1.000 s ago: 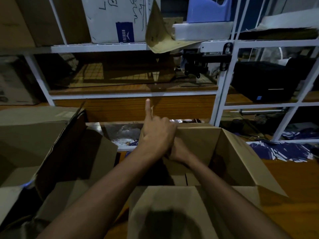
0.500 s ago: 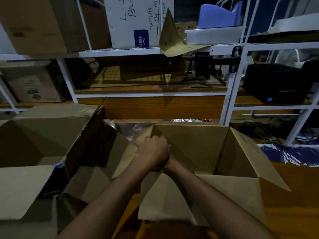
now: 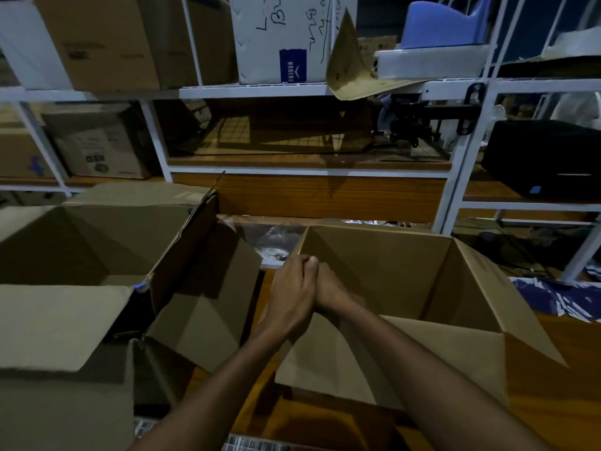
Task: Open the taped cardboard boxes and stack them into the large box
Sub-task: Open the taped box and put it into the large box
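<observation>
The white metal shelving (image 3: pixel 312 89) fills the whole back of the room, its levels loaded with cardboard cartons, a white carton with handwriting (image 3: pixel 283 37), a bent scrap of brown card (image 3: pixel 349 63) hanging off the edge, and a black case (image 3: pixel 546 157) on the right. In front of it, on the left side of the wooden worktop (image 3: pixel 559 395), sits the large box (image 3: pixel 74 255), open, its flaps spread wide and one long flap leaning out toward the middle. Just beside it to the right stands the smaller cardboard box (image 3: pixel 422 281), also open at the top, its inside bare brown card, with its near flap folded down toward the person and its right flap slanting out over the worktop. Behind the two boxes lies some crumpled clear plastic (image 3: pixel 270 236), against the back edge of the worktop. Both forearms reach in from the near edge and meet at the smaller box's left wall. The left hand (image 3: pixel 292 294) lies outside that wall, its fingers curled up over the top edge at the far left corner; the right hand (image 3: pixel 328 288) is pressed close against it from the inside, mostly hidden behind it, so I cannot tell what its grip is doing.
</observation>
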Tool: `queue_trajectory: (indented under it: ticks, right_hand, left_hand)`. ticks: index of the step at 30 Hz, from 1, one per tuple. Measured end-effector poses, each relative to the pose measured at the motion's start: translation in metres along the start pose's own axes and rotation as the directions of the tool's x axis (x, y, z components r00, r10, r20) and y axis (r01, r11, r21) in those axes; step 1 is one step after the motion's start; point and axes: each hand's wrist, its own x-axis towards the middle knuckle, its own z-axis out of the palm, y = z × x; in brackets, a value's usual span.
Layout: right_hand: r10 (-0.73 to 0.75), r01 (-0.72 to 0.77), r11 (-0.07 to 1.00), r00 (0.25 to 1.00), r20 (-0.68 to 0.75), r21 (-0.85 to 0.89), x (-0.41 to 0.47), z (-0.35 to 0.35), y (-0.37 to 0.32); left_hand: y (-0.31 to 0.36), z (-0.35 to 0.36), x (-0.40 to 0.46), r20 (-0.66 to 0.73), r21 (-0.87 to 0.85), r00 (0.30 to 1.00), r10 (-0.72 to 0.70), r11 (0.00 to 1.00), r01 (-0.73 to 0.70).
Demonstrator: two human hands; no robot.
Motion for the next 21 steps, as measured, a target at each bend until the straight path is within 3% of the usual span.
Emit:
queue_trajectory:
  ticks: [3,6,8,14,21]
  right_hand:
    - [-0.069,0.069,0.957,0.998,0.010,-0.281,-0.013,-0.029,0.011]
    - [-0.086,0.050,0.902,0.994,-0.065,-0.429,-0.045,-0.056,0.036]
    - [-0.148,0.047,0.879,0.973,-0.177,-0.475,-0.071,-0.067,0.052]
    - [-0.323,-0.002,0.741,0.876,-0.358,-0.672,-0.132,-0.077,0.093]
    - [-0.305,-0.077,0.650,0.885,-0.352,-0.756,-0.172,-0.065,0.129]
  left_hand:
    - [-0.004,0.007,-0.014,0.002,0.196,0.995,0.102,0.975,-0.100]
    - [-0.016,0.014,-0.023,0.073,0.521,0.960,0.271,0.810,-0.268]
    - [-0.021,0.015,-0.025,0.113,0.618,0.936,0.333,0.714,-0.329]
    - [-0.036,0.031,-0.052,0.287,0.696,0.866,0.410,0.531,-0.483]
    - [-0.053,0.037,-0.064,0.332,0.713,0.827,0.454,0.453,-0.536]
